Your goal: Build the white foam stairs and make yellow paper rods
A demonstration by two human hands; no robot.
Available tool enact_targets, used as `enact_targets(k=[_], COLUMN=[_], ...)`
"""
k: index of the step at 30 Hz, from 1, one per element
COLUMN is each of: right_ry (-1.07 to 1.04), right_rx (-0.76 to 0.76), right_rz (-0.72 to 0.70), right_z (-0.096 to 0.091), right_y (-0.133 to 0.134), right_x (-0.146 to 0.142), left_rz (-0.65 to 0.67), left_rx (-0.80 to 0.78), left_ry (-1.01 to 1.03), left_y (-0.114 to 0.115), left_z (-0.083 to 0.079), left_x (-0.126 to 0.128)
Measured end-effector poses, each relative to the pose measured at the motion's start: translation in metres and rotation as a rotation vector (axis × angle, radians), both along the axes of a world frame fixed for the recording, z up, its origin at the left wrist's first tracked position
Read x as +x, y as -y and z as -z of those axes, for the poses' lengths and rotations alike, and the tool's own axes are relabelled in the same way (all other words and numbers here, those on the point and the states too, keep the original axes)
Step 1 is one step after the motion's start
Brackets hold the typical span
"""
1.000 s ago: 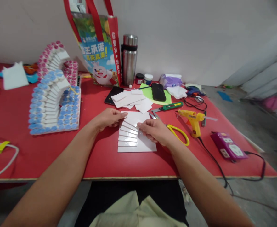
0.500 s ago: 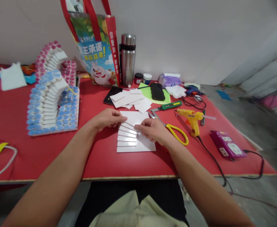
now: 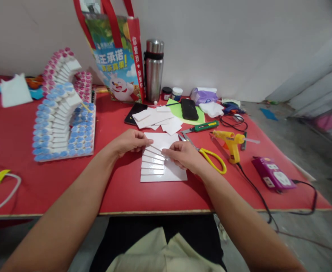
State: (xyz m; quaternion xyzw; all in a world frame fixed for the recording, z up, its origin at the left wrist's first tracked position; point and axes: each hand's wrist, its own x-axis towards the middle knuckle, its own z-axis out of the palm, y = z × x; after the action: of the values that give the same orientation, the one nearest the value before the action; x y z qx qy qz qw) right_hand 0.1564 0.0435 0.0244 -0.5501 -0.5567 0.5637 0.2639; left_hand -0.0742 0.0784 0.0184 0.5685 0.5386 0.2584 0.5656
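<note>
A white foam board lies flat on the red table in front of me. Fanned across its left half are several overlapping white strips, stepped like stairs. My left hand pinches the left end of the topmost strip at the board's upper left. The fingers of my right hand are closed on that same strip's right end, near the board's middle. My right palm covers part of the board's right side.
Yellow-handled scissors, a green utility knife and a yellow glue gun lie to the right, by a purple power socket. Loose white pieces lie behind the board. A blue-and-white stepped model stands left; a steel flask stands behind.
Almost nothing differs. Both hands keep their hold on the strip, and the whole view has shifted very slightly.
</note>
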Motion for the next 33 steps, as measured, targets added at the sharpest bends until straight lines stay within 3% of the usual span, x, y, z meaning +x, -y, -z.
enact_targets(k=[15, 23, 33], right_ry=[0.035, 0.032, 0.019], right_rx=[0.01, 0.019, 0.024], right_rz=[0.011, -0.014, -0.01], right_z=[-0.001, -0.003, -0.0025], right_y=[-0.0009, 0.0, -0.0001], right_x=[0.0036, 0.0002, -0.001], left_rz=[-0.036, 0.094, 0.088], left_rx=[-0.022, 0.085, 0.098], left_ry=[-0.044, -0.218, -0.211], left_y=[0.0013, 0.0026, 0.0035], left_z=[-0.0039, -0.0046, -0.0037], left_x=[0.0036, 0.0081, 0.0072])
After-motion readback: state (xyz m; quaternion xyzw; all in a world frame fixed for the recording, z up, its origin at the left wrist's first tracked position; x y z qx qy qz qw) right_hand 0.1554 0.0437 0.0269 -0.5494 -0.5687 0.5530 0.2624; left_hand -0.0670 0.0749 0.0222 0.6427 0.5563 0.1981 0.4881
